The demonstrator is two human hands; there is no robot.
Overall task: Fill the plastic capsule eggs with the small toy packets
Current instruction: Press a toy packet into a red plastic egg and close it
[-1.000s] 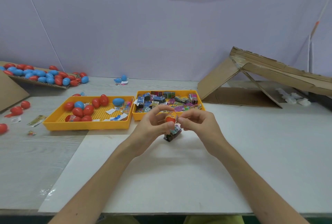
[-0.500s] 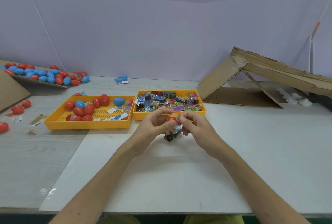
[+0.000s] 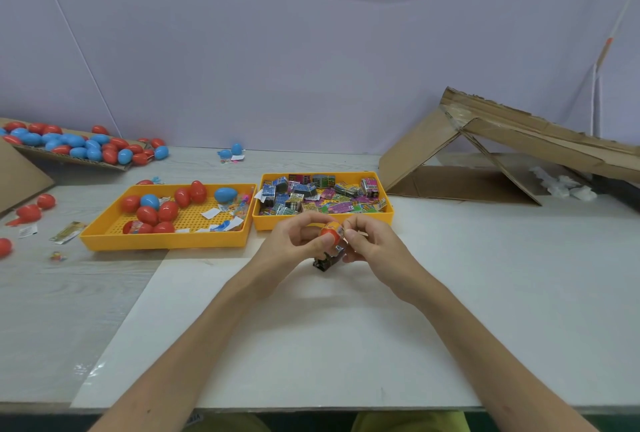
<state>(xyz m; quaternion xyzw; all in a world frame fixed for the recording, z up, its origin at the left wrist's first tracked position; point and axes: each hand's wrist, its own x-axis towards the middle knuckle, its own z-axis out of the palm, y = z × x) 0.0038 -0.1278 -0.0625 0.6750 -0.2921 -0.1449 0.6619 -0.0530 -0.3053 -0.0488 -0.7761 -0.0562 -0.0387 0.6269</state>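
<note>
At frame centre, above the white tabletop [image 3: 346,345], orange capsule egg [image 3: 329,233] pinched by left grip [image 3: 291,241], toy packet [image 3: 340,231] at its right edge pinched by right grip [image 3: 377,248], yellow packet tray [image 3: 277,222] just behind.

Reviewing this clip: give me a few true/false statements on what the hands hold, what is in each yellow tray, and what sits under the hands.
1. The left hand and right hand hold one red capsule egg between them. True.
2. The yellow tray nearer the cardboard holds eggs. False: that packet tray holds toy packets; the eggs sit in the egg tray.
3. A dark packet shows just below the hands. True.
4. Every egg in the egg tray is blue. False: most are red and a few are blue.
</note>
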